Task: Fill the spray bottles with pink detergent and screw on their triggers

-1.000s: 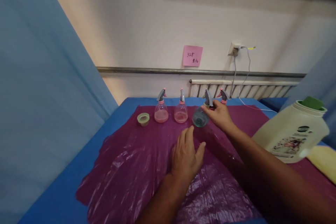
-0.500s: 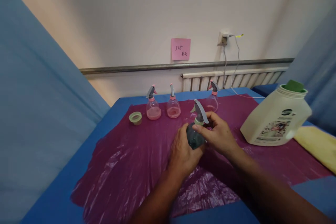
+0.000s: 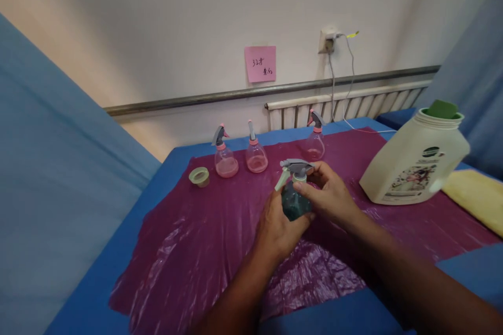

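Observation:
A dark green spray bottle [image 3: 294, 203] is between my hands, above the purple plastic sheet [image 3: 188, 241]. My left hand [image 3: 277, 227] is wrapped round its body from below and the left. At the neck, my right hand [image 3: 328, 191] pinches the pale collar under the grey trigger head [image 3: 297, 167]. The head's nozzle points left, with its pale green trigger hanging down. Behind stand a pink-collared spray bottle [image 3: 226, 163] and a second spray bottle [image 3: 257, 159], each with pink liquid. A third spray bottle [image 3: 315, 145] stands farther right, also holding a little pink liquid.
On the left of the sheet sits a small pale green cup [image 3: 199, 176]. A large cream jug [image 3: 416, 162] with a green piece in its mouth stands at right, beside a yellow cloth [image 3: 475, 196]. A cable [image 3: 352, 73] hangs from the wall socket.
The trigger head has turned on the green bottle, so its nozzle now faces left with the trigger in side view. Both hands keep their hold. The camera view has shifted slightly.

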The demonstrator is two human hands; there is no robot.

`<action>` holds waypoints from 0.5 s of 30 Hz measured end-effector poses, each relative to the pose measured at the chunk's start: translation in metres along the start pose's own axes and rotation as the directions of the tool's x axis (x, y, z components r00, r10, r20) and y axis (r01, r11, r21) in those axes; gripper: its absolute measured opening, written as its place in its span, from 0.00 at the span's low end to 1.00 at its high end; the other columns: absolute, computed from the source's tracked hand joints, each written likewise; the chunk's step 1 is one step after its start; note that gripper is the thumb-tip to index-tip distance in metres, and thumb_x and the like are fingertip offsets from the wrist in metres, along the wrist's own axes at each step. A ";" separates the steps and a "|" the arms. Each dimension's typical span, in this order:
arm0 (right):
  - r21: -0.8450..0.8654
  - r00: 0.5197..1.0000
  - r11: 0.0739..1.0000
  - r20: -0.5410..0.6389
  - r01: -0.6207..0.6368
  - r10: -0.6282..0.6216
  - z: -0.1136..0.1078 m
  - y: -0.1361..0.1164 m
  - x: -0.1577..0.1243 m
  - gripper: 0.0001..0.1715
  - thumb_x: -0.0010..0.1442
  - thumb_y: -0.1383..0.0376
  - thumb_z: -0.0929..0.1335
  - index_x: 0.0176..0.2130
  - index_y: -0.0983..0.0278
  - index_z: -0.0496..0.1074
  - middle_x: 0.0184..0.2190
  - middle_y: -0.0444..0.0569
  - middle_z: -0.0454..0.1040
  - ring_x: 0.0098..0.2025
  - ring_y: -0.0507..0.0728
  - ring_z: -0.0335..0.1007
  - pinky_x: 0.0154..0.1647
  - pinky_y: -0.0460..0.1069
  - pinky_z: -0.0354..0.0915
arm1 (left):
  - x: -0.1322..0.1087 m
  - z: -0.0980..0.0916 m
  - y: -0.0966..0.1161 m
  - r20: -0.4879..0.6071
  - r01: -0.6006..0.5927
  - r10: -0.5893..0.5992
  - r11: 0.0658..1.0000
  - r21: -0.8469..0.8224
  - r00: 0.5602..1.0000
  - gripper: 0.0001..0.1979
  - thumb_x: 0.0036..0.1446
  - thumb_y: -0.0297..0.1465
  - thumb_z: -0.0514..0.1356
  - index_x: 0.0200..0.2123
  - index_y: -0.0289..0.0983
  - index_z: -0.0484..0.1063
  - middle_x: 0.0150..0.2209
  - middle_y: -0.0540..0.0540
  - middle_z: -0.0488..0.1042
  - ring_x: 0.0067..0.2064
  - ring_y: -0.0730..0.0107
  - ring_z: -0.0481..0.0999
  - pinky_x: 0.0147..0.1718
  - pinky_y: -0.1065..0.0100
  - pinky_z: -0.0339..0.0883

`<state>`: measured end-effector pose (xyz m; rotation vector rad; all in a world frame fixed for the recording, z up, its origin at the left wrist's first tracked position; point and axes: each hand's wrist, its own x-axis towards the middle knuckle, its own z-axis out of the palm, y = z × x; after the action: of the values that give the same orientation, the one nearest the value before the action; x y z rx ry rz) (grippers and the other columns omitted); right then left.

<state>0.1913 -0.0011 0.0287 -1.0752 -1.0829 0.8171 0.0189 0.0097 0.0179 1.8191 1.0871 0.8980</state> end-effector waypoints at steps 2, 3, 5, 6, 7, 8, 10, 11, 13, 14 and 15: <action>-0.031 1.000 0.999 -0.021 0.005 -0.006 -0.002 0.000 0.001 0.19 0.59 0.51 0.81 0.41 0.57 0.76 0.42 0.48 0.83 0.46 0.61 0.80 0.55 0.58 0.73 | 0.000 -0.001 0.001 -0.010 0.024 -0.024 1.000 0.007 1.000 0.39 0.55 0.37 0.78 0.68 0.47 0.70 0.63 0.42 0.80 0.63 0.47 0.80 0.61 0.49 0.74; -0.031 1.000 0.999 -0.013 0.010 -0.010 -0.003 0.000 0.001 0.18 0.62 0.50 0.80 0.42 0.58 0.78 0.43 0.49 0.83 0.46 0.61 0.79 0.54 0.58 0.73 | 0.000 -0.001 0.001 -0.014 0.036 -0.035 0.999 0.009 0.999 0.39 0.55 0.36 0.78 0.68 0.46 0.70 0.64 0.42 0.79 0.63 0.47 0.80 0.61 0.49 0.74; -0.003 1.000 1.000 0.004 0.019 -0.019 -0.003 -0.001 0.001 0.19 0.64 0.50 0.78 0.47 0.57 0.79 0.47 0.51 0.84 0.50 0.62 0.80 0.56 0.58 0.73 | 0.000 -0.002 0.001 -0.016 0.052 -0.051 0.998 0.020 0.999 0.40 0.55 0.36 0.78 0.69 0.46 0.69 0.63 0.41 0.80 0.61 0.47 0.81 0.59 0.50 0.75; 0.006 1.000 1.000 0.002 0.023 -0.023 -0.003 -0.001 0.001 0.20 0.63 0.50 0.79 0.49 0.57 0.78 0.49 0.51 0.84 0.52 0.62 0.80 0.57 0.58 0.73 | 0.000 -0.002 0.000 -0.015 0.051 -0.051 0.998 0.025 0.999 0.40 0.55 0.36 0.78 0.69 0.45 0.69 0.62 0.41 0.80 0.61 0.47 0.81 0.59 0.50 0.75; 0.001 1.000 1.000 -0.009 0.023 -0.023 -0.002 -0.001 0.001 0.23 0.60 0.51 0.80 0.49 0.57 0.77 0.50 0.51 0.84 0.54 0.63 0.80 0.58 0.59 0.73 | 0.001 -0.002 0.000 -0.008 0.041 -0.041 0.999 0.027 0.999 0.40 0.55 0.36 0.78 0.69 0.46 0.69 0.62 0.41 0.80 0.61 0.47 0.81 0.59 0.50 0.75; -0.016 1.000 1.000 -0.020 0.020 -0.020 0.000 -0.001 0.000 0.24 0.57 0.52 0.81 0.48 0.57 0.77 0.49 0.51 0.84 0.54 0.64 0.80 0.59 0.59 0.73 | 0.001 -0.002 0.000 0.008 0.024 -0.024 0.999 0.023 1.000 0.40 0.55 0.36 0.78 0.69 0.46 0.70 0.62 0.41 0.80 0.61 0.47 0.81 0.60 0.50 0.75; -0.071 0.999 0.997 -0.039 0.009 -0.012 0.001 0.000 -0.001 0.23 0.56 0.53 0.82 0.45 0.57 0.77 0.46 0.50 0.84 0.52 0.63 0.80 0.59 0.60 0.73 | 0.001 -0.002 -0.001 0.035 -0.006 0.006 1.000 0.003 0.999 0.40 0.56 0.36 0.78 0.69 0.47 0.69 0.63 0.42 0.79 0.62 0.48 0.80 0.62 0.50 0.74; -0.089 0.999 0.996 -0.032 0.005 -0.008 0.002 0.000 -0.002 0.20 0.58 0.53 0.81 0.44 0.58 0.77 0.44 0.50 0.84 0.51 0.63 0.80 0.58 0.60 0.73 | 0.001 -0.001 -0.002 0.039 -0.004 0.004 1.000 -0.004 0.999 0.40 0.56 0.37 0.77 0.69 0.48 0.68 0.64 0.43 0.79 0.62 0.48 0.80 0.62 0.50 0.73; -0.086 1.000 0.996 0.027 0.004 -0.002 0.002 -0.002 -0.004 0.16 0.64 0.53 0.77 0.48 0.58 0.80 0.47 0.51 0.84 0.52 0.63 0.80 0.60 0.60 0.74 | 0.000 -0.001 -0.002 0.031 0.039 -0.039 0.999 0.006 0.999 0.41 0.57 0.39 0.78 0.70 0.48 0.67 0.64 0.42 0.79 0.62 0.48 0.80 0.61 0.49 0.74; -0.066 0.998 0.998 0.062 0.008 -0.004 0.002 -0.003 -0.005 0.17 0.66 0.53 0.75 0.51 0.57 0.80 0.50 0.52 0.84 0.55 0.63 0.80 0.62 0.61 0.73 | -0.001 -0.001 -0.002 0.020 0.066 -0.066 0.998 0.017 0.998 0.41 0.57 0.40 0.78 0.70 0.48 0.67 0.64 0.42 0.78 0.62 0.48 0.80 0.60 0.49 0.74; -0.040 0.996 0.999 0.089 0.012 -0.008 0.003 -0.004 -0.006 0.19 0.67 0.54 0.75 0.55 0.56 0.80 0.54 0.52 0.84 0.58 0.64 0.79 0.64 0.61 0.73 | -0.001 -0.001 -0.001 0.010 0.085 -0.085 0.996 0.028 0.996 0.42 0.57 0.41 0.78 0.70 0.47 0.67 0.65 0.42 0.78 0.62 0.48 0.80 0.60 0.49 0.74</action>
<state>0.1866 -0.0073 0.0312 -1.0749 -1.1833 0.8444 0.0170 0.0091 0.0168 1.7839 1.1658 0.8252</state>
